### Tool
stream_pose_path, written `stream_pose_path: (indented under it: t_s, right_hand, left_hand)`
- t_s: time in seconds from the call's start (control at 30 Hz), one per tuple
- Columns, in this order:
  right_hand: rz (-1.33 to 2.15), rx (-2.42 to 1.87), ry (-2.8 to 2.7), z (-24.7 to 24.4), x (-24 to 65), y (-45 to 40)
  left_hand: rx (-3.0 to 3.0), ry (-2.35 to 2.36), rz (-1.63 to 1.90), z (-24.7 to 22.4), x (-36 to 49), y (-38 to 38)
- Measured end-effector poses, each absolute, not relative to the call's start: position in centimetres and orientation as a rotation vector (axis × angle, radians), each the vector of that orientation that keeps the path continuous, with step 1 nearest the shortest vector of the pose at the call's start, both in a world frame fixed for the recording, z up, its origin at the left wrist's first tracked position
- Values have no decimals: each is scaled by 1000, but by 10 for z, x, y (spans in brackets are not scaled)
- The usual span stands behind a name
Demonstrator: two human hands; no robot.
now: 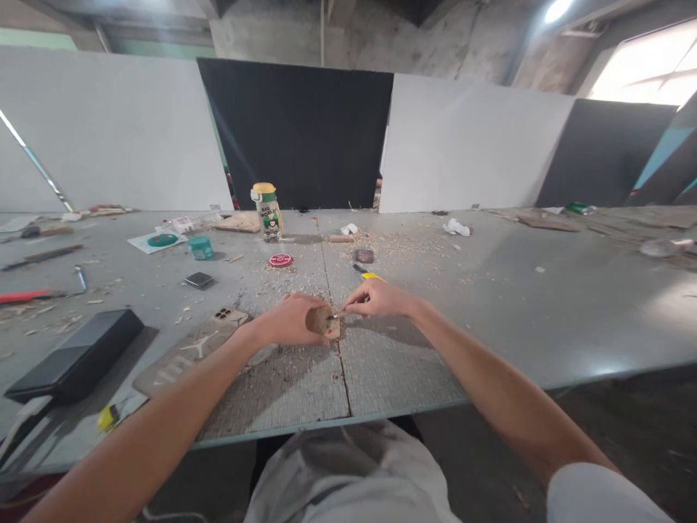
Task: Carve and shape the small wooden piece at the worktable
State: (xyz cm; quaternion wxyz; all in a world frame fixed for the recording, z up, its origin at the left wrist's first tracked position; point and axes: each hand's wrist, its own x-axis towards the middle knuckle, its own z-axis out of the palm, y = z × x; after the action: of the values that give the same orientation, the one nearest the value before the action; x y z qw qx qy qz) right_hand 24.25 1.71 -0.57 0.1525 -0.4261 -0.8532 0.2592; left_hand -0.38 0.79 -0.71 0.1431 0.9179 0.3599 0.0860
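So I'm standing here watching, and the tabletop's [490, 312] near edge runs right in front of the person. Toward its near left corner there's a chunky black box [76, 356] with a cable, and a phone [204, 347] lying by the left forearm.

The action's a bit in from the middle of that near edge, around the seam. Left hand [294, 318] is curled round a small hollowed wooden piece [318, 320]; can't tell if it's resting on the tabletop or lifted. Right hand [377, 298] pinches a thin tool [340, 314], tip at the hollow.

My worry: the left fingers are really close to that tip. Too much push, or the piece twisting in a loose grip, and the tip could skid into them or gouge the rim.

Just past the right hand lies a yellow-handled cutter [373, 277], easy to brush against. Loose shavings [392, 243] and a bottle [271, 218] sit toward the far edge.
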Motion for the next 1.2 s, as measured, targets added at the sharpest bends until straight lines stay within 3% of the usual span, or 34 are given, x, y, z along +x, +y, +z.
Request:
stream_pose_path:
  t_s: [0.87,1.2]
  right_hand:
    - [674,-1177,-2403,-15,224,12]
    - [793,-1276,-2447,-4,244,15]
  left_hand:
    - [2656,953,244,-7,-2,9]
    - [2630,1027,268,-7,-3,5]
